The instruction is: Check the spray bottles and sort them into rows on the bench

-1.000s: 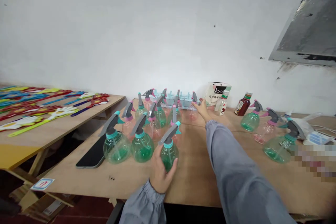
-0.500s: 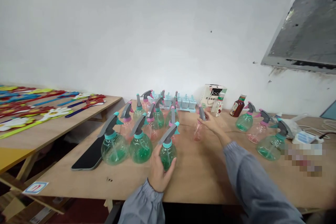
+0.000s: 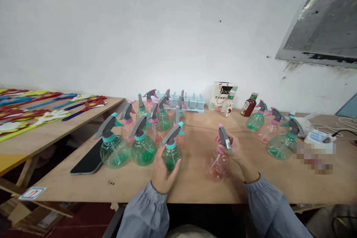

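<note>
My left hand (image 3: 164,171) is wrapped round the body of a green spray bottle (image 3: 172,155) with a grey and teal trigger head, near the front of the table. Farther right, my right hand (image 3: 233,147) grips the grey and pink head of a pink spray bottle (image 3: 218,165), which stands upright or nearly so; whether its base touches the wood I cannot tell. Left of my left hand stand two more green spray bottles, one close by (image 3: 143,149) and one farther out (image 3: 115,152). Behind them pink and green bottles (image 3: 155,128) cluster together.
A black phone (image 3: 87,160) lies at the table's left. Blue ice-pop moulds (image 3: 192,103), a carton (image 3: 220,96) and a sauce bottle (image 3: 249,105) stand by the wall. At right are several spray bottles (image 3: 255,121) and a white power strip (image 3: 319,137). Colourful hand-shaped clappers (image 3: 50,117) cover the left table.
My right hand has brought the pink spray bottle from farther back toward the front edge. My left hand keeps its hold on the green one. The view has shifted slightly.
</note>
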A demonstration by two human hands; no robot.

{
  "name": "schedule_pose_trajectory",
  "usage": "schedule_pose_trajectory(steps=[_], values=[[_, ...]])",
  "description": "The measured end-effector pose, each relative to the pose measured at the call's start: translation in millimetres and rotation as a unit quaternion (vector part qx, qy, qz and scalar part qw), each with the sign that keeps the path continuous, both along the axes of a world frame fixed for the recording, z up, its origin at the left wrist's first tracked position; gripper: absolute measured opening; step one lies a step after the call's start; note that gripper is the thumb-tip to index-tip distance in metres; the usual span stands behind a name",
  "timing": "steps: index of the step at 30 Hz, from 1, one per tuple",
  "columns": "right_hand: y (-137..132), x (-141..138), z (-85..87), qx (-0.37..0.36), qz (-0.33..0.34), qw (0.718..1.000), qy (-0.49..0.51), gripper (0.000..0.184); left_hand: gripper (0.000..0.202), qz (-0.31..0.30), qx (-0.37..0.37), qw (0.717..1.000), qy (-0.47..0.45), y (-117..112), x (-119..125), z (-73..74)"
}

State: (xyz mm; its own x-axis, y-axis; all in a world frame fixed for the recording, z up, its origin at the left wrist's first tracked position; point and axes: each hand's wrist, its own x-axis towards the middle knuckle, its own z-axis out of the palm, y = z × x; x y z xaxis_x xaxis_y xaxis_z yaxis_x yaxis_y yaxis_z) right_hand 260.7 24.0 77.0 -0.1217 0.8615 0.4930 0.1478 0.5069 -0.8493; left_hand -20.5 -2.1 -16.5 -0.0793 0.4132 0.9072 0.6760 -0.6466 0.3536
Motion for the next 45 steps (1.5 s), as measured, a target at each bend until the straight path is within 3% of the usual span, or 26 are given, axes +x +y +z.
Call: schedule_pose_trajectory(steps=[3, 7, 13, 17, 22, 27, 32, 37, 42, 45], values=[[-1.6, -9.1, -2.6, 0.006, -0.033, 0.999, 0.027, 0.041, 0.078, 0.0, 0.001, 1.0, 0.006, -0.8, 0.3, 2.4], [-4.8, -10.6, -2.6, -0.032, 0.005, 0.999, 0.006, 0.053, 0.077, 0.006, 0.004, 1.0, 0.01, -1.0, 0.4, 4.5], [-1.1, -11.3, -4.6, 0.039, -0.019, 0.999, 0.007, 0.036, 0.076, 0.006, 0.001, 1.0, 0.013, -2.0, 0.2, 3.7], [-2.6, -10.7, -2.4, 0.01, -0.007, 1.0, -0.02, 0.051, 0.078, 0.002, -0.002, 1.0, 0.012, -1.8, 0.0, 3.3], [-2.2, -8.3, 2.5, 0.041, -0.015, 0.999, -0.026, 0.037, 0.076, 0.007, 0.002, 1.0, 0.015, -1.2, -0.2, 3.8], [-6.1, -6.3, 3.2, -0.003, 0.005, 0.999, -0.046, 0.05, 0.076, 0.013, 0.005, 1.0, 0.018, -1.2, -0.2, 3.4], [-1.0, -4.1, -0.6, 0.053, -0.034, 0.997, -0.039, 0.038, 0.075, 0.004, -0.001, 1.0, 0.004, -0.2, -0.1, 0.7], [-2.7, -1.5, -2.8, 0.002, -0.01, 0.999, -0.038, 0.055, 0.077, -0.001, 0.002, 1.0, -0.008, 1.1, 0.3, -0.9], [-1.7, -2.8, -3.1, 0.043, -0.022, 0.998, -0.03, 0.03, 0.078, 0.004, 0.001, 1.0, 0.004, -0.3, 0.5, 1.7], [-4.3, -1.5, -2.7, 0.023, -0.039, 0.998, -0.05, 0.031, 0.077, 0.004, 0.003, 1.0, 0.009, -0.8, 0.2, 2.8]])
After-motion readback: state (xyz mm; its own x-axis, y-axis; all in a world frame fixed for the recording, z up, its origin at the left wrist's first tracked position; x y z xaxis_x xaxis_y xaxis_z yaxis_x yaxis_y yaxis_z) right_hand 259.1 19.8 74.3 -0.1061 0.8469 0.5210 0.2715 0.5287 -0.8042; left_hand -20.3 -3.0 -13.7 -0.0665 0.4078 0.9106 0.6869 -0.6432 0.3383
